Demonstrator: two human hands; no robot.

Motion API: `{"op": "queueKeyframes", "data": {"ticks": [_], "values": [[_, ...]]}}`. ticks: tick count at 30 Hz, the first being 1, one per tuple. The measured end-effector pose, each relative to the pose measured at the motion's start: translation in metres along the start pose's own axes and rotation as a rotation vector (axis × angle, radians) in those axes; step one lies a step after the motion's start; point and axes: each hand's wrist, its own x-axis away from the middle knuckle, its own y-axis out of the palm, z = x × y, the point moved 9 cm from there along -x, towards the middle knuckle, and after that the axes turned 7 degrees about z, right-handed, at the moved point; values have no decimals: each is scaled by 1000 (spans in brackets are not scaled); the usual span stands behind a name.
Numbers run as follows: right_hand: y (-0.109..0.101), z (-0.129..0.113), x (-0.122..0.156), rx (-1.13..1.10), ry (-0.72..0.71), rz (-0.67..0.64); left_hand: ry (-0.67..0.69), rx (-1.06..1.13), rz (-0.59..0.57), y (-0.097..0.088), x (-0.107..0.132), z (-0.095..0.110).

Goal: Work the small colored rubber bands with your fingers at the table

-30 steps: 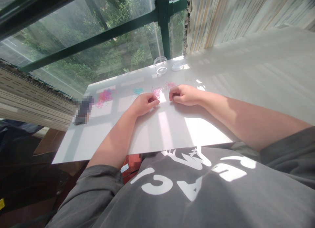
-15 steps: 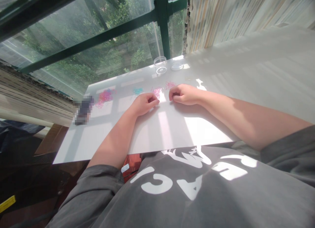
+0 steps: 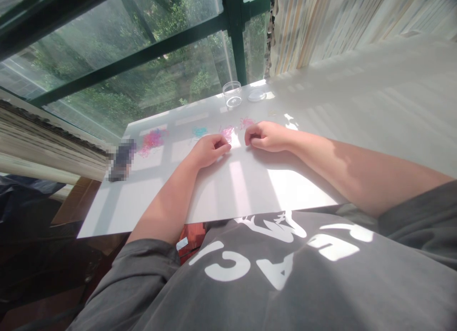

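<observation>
1. Left hand (image 3: 210, 151) and right hand (image 3: 267, 136), loosely curled between table's (image 3: 143, 193) near and far edges; cannot tell if gripping.
2. Pink piles (image 3: 247, 123) just beyond, presumably for easy reach.
3. Jar (image 3: 232, 95) by far edge, probably clearing space.

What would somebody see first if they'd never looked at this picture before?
Probably the biggest tangle of thin pink, orange and purple strands, on the left of the bright white tabletop. Next might be the bare left hand and bare right hand, both loosely curled near two smaller pink tangles in the middle. Behind them, a clear, round, perhaps plastic jar stands near the green-framed window.
</observation>
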Motion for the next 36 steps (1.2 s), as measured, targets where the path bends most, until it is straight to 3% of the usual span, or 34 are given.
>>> {"op": "queueKeyframes", "data": {"ticks": [36], "values": [[0, 1, -1, 17, -18, 4, -9, 1, 8, -1, -1, 0]]}}
